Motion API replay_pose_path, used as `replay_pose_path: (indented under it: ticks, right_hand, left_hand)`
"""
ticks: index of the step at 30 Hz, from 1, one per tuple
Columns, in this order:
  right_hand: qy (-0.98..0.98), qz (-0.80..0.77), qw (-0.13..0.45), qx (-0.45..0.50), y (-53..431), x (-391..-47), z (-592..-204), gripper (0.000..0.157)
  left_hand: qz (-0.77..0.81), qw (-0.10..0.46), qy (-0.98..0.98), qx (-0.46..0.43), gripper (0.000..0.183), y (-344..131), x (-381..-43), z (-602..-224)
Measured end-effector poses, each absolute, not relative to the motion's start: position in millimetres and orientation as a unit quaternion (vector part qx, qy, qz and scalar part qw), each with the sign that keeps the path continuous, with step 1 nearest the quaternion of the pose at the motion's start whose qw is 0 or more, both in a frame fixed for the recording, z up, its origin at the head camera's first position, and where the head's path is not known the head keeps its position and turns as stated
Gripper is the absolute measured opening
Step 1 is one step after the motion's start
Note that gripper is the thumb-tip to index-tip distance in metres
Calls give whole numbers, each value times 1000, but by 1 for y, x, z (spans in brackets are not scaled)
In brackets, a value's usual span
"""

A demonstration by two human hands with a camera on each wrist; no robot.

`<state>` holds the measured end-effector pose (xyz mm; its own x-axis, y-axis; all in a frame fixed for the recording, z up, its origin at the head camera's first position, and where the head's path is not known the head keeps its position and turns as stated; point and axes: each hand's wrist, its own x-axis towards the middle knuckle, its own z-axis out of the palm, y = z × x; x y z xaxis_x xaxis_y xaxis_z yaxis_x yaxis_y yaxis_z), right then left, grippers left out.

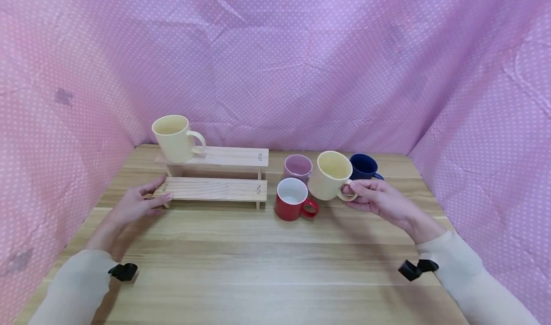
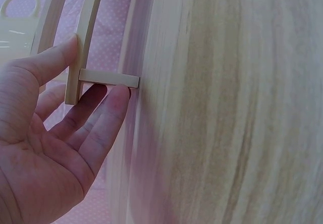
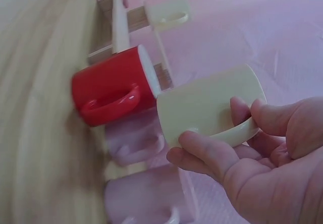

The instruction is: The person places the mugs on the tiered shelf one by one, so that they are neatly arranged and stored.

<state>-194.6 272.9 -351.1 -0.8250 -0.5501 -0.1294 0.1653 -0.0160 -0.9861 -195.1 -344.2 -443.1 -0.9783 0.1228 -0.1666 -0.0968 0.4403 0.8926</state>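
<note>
My right hand (image 1: pixel 379 198) holds a pale yellow mug (image 1: pixel 329 176) by its handle, tilted slightly and raised above the table. In the right wrist view, thumb and fingers close round that handle. At the left end of a two-tier wooden stand (image 1: pixel 215 189), my left hand (image 1: pixel 139 203) grips the lower tier. The left wrist view has the thumb on the board's top and the fingers beneath, by the leg (image 2: pixel 108 77). A second pale yellow mug (image 1: pixel 174 140) stands on the upper tier's left end, handle to the right.
A red mug (image 1: pixel 289 204) with a white inside stands right of the stand. Behind it are a pink mug (image 1: pixel 298 166) and, farther right, a dark blue mug (image 1: pixel 363 166). Another pinkish mug (image 3: pixel 146 193) shows in the right wrist view. A pink dotted curtain (image 1: pixel 275 76) encloses the wooden table (image 1: pixel 258 267).
</note>
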Motion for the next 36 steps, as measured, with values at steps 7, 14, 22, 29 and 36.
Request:
replay_pose_path:
  ticks: [7, 14, 22, 29, 36]
  right_hand:
    - [674, -687, 241, -127, 243, -214, -333, 27]
    - [688, -667, 242, -155, 201, -237, -318, 40]
    - [691, -663, 262, -123, 143, -262, -308, 39]
    - [681, -674, 264, -115, 95, -280, -311, 37]
    - [667, -689, 265, -98, 52, -292, -315, 35]
  left_hand:
    - [531, 103, 841, 12, 84, -343, -195, -442]
    - [526, 102, 844, 6, 84, -344, -196, -442]
    - [529, 99, 843, 10, 83, -344, -196, -444]
    - [527, 101, 844, 3, 85, -343, -196, -444]
    - [536, 100, 838, 7, 84, -341, -195, -443]
